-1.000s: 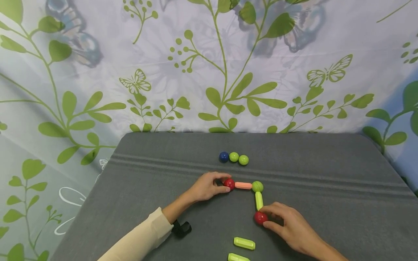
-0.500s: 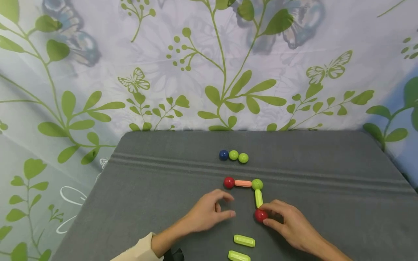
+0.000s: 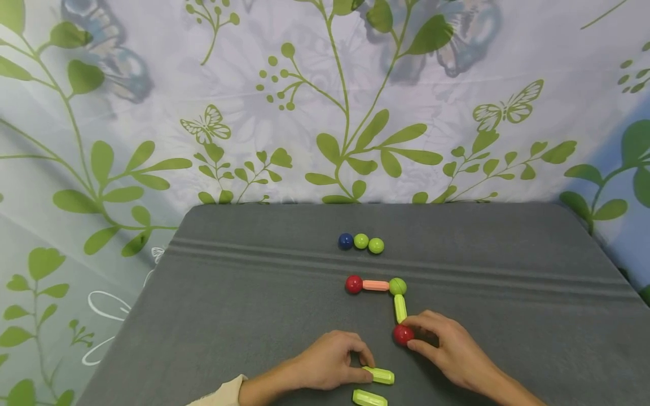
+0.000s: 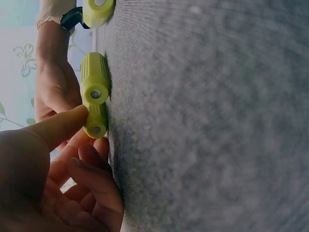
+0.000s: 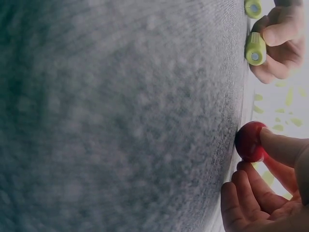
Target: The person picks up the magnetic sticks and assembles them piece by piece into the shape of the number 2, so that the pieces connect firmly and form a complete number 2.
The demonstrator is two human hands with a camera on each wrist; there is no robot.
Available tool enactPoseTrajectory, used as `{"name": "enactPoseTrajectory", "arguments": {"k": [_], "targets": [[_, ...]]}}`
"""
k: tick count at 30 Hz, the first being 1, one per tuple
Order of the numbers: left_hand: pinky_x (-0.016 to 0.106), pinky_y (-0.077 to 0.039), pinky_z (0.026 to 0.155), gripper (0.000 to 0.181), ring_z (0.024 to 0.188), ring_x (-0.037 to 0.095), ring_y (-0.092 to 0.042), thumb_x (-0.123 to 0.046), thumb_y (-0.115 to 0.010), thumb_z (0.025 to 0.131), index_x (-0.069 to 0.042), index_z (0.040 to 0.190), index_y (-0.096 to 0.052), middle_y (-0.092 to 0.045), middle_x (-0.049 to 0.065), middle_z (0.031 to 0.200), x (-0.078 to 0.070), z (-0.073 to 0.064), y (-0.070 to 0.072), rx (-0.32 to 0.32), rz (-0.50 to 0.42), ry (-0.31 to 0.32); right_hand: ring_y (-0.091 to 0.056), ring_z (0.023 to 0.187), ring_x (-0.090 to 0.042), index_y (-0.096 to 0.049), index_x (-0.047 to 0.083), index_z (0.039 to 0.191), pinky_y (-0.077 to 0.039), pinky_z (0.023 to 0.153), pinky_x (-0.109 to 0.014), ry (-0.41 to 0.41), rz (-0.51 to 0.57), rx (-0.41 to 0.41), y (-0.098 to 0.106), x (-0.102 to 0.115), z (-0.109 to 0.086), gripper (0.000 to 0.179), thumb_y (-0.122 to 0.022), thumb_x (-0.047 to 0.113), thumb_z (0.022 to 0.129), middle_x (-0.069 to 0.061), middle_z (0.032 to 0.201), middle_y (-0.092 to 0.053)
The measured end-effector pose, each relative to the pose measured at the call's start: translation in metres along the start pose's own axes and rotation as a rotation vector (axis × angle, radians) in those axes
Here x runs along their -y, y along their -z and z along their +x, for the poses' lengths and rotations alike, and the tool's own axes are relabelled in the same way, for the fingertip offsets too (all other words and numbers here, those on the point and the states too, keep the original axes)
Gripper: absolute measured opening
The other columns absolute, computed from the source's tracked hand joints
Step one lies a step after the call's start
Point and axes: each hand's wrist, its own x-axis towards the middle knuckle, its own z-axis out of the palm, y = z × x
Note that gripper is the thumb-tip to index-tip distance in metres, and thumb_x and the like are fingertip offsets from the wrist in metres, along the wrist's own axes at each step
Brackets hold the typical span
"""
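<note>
My left hand (image 3: 332,361) pinches one end of a light green magnetic rod (image 3: 382,376) lying on the table, its thumb and a finger at that end. A second light green rod (image 3: 369,398) lies just in front of it. My right hand (image 3: 452,349) pinches a red ball (image 3: 403,335) between thumb and fingertips. That ball ends an L-shaped chain: a green rod (image 3: 400,309) runs from it to a green ball (image 3: 398,286), then an orange-pink rod (image 3: 376,285) leads to another red ball (image 3: 354,284). Metal tips show on the rod ends in the left wrist view.
A blue ball (image 3: 346,241) and two green balls (image 3: 361,241) sit in a row farther back on the grey cloth-covered table (image 3: 244,316). Behind the table hangs a curtain (image 3: 284,124) printed with leaves and butterflies.
My left hand has let go of the far red ball and moved toward me to the nearer loose green rod, which it now pinches. My right hand stays at its red ball.
</note>
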Motion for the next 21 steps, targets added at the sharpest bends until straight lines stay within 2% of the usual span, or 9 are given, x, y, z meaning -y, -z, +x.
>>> {"name": "enactPoseTrajectory", "arguments": {"k": [6,13,18,21], "targets": [[0.016,-0.043,0.050,0.008,0.053,-0.010,-0.044,-0.024,-0.076,0.089,-0.018,0.094,-0.074,-0.057,-0.020,0.082,0.0014,-0.0001,-0.0004,0.010,-0.031,0.001,-0.054,0.083,-0.002,-0.070,0.024,0.113,-0.048,0.070,-0.028,-0.016,0.000,0.013,0.0003,0.0007,0.0005,0.029,-0.078,0.020,0.086,0.018,0.094,-0.060],[0.016,-0.044,0.050,0.008,0.053,-0.009,-0.044,-0.021,-0.076,0.088,-0.015,0.093,-0.077,-0.062,-0.021,0.078,0.0034,0.0009,0.0009,0.017,-0.114,0.027,-0.054,0.083,-0.002,-0.070,0.024,0.113,-0.048,0.069,-0.028,0.001,-0.002,0.006,-0.0001,0.0001,-0.0001,0.028,-0.078,0.022,0.086,0.019,0.095,-0.060],[0.016,-0.044,0.051,0.009,0.054,-0.008,-0.045,-0.022,-0.076,0.089,-0.015,0.093,-0.078,-0.063,-0.021,0.080,0.0056,0.0020,0.0037,-0.003,-0.110,0.033,-0.054,0.083,-0.001,-0.069,0.025,0.112,-0.048,0.069,-0.028,0.003,-0.009,0.005,0.0000,-0.0005,-0.0002,0.028,-0.078,0.022,0.086,0.019,0.095,-0.060],[0.017,-0.044,0.051,0.008,0.055,-0.008,-0.046,-0.021,-0.076,0.088,-0.014,0.092,-0.078,-0.063,-0.020,0.080,0.0089,0.0041,0.0081,-0.046,-0.117,0.049,-0.054,0.083,-0.001,-0.069,0.025,0.113,-0.048,0.070,-0.028,-0.004,-0.013,0.012,0.0001,-0.0003,0.0006,0.028,-0.078,0.022,0.086,0.019,0.095,-0.060]]}}
